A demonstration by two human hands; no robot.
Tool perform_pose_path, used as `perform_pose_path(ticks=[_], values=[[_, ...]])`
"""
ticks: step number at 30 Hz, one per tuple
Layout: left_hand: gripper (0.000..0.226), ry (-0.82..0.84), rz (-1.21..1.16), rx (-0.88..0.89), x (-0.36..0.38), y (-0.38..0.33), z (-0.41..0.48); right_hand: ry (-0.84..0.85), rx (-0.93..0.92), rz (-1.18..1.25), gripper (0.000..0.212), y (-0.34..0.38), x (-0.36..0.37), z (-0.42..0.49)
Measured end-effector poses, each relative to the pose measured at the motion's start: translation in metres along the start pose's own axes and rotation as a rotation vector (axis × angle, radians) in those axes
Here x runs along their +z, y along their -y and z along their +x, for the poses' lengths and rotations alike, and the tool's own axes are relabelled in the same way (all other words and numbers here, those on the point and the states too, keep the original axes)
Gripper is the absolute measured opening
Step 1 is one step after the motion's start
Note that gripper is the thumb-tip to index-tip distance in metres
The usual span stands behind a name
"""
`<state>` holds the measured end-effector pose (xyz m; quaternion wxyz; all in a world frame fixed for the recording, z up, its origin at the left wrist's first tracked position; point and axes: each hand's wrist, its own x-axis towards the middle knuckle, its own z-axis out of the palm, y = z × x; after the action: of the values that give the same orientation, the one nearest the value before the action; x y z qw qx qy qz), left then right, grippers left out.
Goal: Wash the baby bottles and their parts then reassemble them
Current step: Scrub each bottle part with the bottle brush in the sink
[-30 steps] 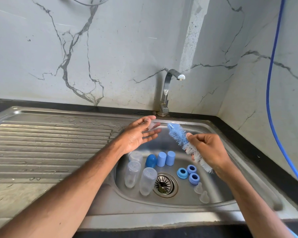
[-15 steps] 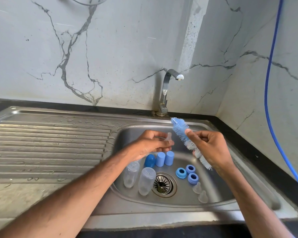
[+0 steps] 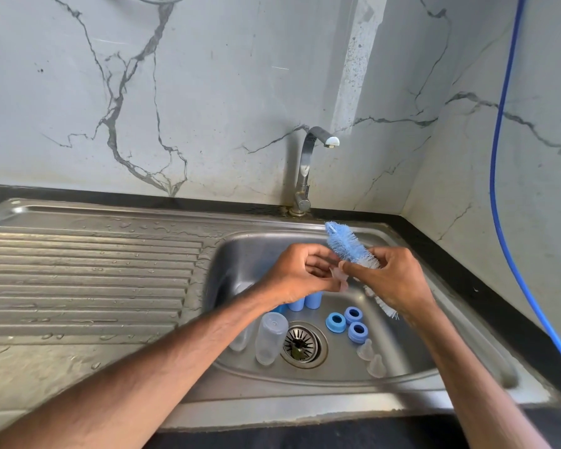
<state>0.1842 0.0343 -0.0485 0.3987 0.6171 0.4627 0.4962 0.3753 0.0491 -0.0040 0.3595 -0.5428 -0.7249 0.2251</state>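
While the left hand [image 3: 292,273] pinched a small clear teat [image 3: 341,278] above the middle of the sink basin [image 3: 243,257], the right hand [image 3: 394,278] was curled round the bottle brush [image 3: 345,246]. The two hands came together right at that teat. Whether the right fingertips actually touched it could not be told. The brush's blue bristle head stuck up and away to the far left above the knuckles, and its whiter tail poked out below the right palm.

Down on the basin floor, the rest of the kit lay waiting. Blue caps [image 3: 313,299] stood at the far side, partly hidden under the left wrist. Three blue rings [image 3: 336,322] sat in a cluster just right of the drain [image 3: 302,345], and two more clear teats [image 3: 365,350] lay near them on the near right. A clear bottle [image 3: 269,338] sat just left of the drain, with a second one beside it, half hidden behind the left forearm.

Further out, the tap [image 3: 305,170] rose at the far edge, its spout over the basin. The ribbed drainboard [image 3: 78,277], beaded with drops, ran off left, and a blue hose [image 3: 499,157] hung down the marbled wall on the right.
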Motion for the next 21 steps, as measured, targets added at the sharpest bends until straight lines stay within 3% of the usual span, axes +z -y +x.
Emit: perform_pose_path(ticks=[10, 15, 18, 21], values=[[0.031, -0.004, -0.101, -0.031, -0.002, -0.004, -0.005, 0.003, 0.077, 0.306, 0.027, 0.002, -0.007, -0.001], [0.037, 0.039, -0.345, -0.108, 0.001, -0.012, -0.008, 0.047, 0.132, 0.453, 0.022, 0.006, -0.011, -0.005], [0.038, 0.028, -0.437, -0.140, 0.005, -0.015, -0.012, 0.029, 0.098, 0.392, 0.031, 0.005, -0.009, -0.005], [0.037, -0.040, -0.425, -0.178, 0.004, -0.017, -0.013, 0.016, 0.036, 0.262, 0.057, 0.004, -0.005, -0.004]])
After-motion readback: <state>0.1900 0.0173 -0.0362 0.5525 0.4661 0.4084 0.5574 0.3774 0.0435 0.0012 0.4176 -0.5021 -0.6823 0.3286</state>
